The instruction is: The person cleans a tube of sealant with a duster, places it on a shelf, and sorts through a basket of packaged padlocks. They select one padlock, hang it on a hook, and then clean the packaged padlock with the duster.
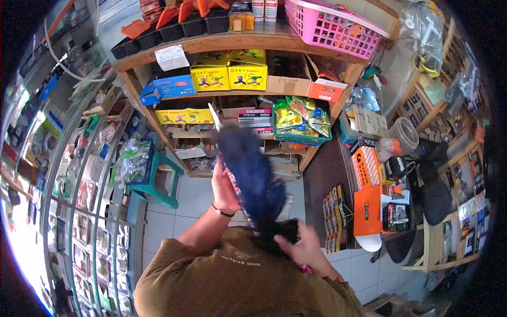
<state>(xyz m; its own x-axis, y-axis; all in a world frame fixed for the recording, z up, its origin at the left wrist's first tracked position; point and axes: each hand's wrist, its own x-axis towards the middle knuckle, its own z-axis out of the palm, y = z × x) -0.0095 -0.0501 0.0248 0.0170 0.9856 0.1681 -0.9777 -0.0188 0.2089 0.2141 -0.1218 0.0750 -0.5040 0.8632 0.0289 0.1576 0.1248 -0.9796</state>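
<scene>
In front of my chest, my left hand [224, 186] grips the left edge of a flat white package with red lettering [232, 182], which is held tilted. Its pale pointed corner [214, 117] sticks up past my fingers. Over most of the package lies a dark blue, fluffy duster-like thing [252, 171], smeared by motion. My right hand [305, 247] is closed around its black lower end [282, 232], close to my shirt. The package's face is largely hidden behind the blue thing.
Ahead stands a wooden shelf [237, 39] with yellow boxes [211, 79], a pink basket [335, 29] and bagged goods [301, 121]. A green stool [163, 179] is at left, beside glass display shelves [90, 211]. Orange boxes [368, 211] sit on the right.
</scene>
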